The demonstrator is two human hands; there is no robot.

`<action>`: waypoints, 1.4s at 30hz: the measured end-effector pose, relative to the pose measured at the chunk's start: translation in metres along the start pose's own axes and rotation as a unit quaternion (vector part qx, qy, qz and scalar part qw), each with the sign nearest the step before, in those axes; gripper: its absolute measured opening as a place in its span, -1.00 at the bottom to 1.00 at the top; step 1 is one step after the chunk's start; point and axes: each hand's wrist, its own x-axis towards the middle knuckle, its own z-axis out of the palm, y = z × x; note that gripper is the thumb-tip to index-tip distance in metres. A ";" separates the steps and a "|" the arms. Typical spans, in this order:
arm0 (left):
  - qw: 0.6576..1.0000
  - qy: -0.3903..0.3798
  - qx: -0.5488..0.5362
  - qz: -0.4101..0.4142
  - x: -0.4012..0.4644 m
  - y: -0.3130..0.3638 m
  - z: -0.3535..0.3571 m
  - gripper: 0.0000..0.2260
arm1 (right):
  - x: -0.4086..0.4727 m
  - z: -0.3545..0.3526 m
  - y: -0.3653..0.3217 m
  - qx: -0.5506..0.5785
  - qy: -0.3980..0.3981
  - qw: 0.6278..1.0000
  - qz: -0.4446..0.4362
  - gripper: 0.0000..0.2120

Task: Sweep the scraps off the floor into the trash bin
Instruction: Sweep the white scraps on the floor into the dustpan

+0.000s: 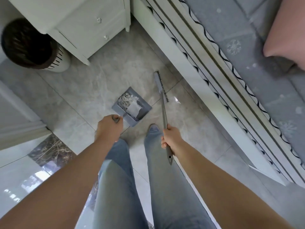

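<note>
Scraps of white paper and crumpled bits lie heaped in the grey dustpan, which sits low over the marble-tiled floor just ahead of our feet; we cannot tell whether it touches the tiles. Our left hand is curled tight round the top of the dustpan's handle, fingers closed over the grip. Our right hand is wrapped round the upper shaft of the broom, with the end of the handle poking out below the palm. The broom slants forward, its bristled head down near the floor just to the right of the dustpan, beside the white bed frame. The trash bin, a white slotted cylinder lined with a dark bag, stands at the far left beside a white nightstand, well apart from the dustpan. Our legs in pale jeans fill the lower middle.
</note>
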 end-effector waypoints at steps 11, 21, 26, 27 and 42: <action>0.999 -0.015 -0.035 0.015 0.027 -0.026 -0.069 -0.79 | -0.041 0.072 -0.026 -0.031 -0.050 0.998 -0.024 -0.74; 0.996 0.044 -0.070 -0.032 0.089 -0.099 -0.149 -0.68 | 0.034 0.127 -0.187 -0.165 0.062 0.977 -0.123 -0.74; 0.997 0.054 -0.053 -0.024 0.106 -0.120 -0.156 -0.69 | 0.048 0.177 -0.197 -0.272 0.059 0.951 -0.135 -0.85; 0.996 0.057 -0.057 -0.026 0.105 -0.123 -0.156 -0.69 | 0.043 0.188 -0.182 -0.316 0.059 0.937 -0.134 -0.86; 0.998 0.008 -0.029 -0.048 0.076 -0.127 -0.187 -0.63 | -0.033 0.183 -0.009 -0.551 -0.017 0.807 -0.213 -0.53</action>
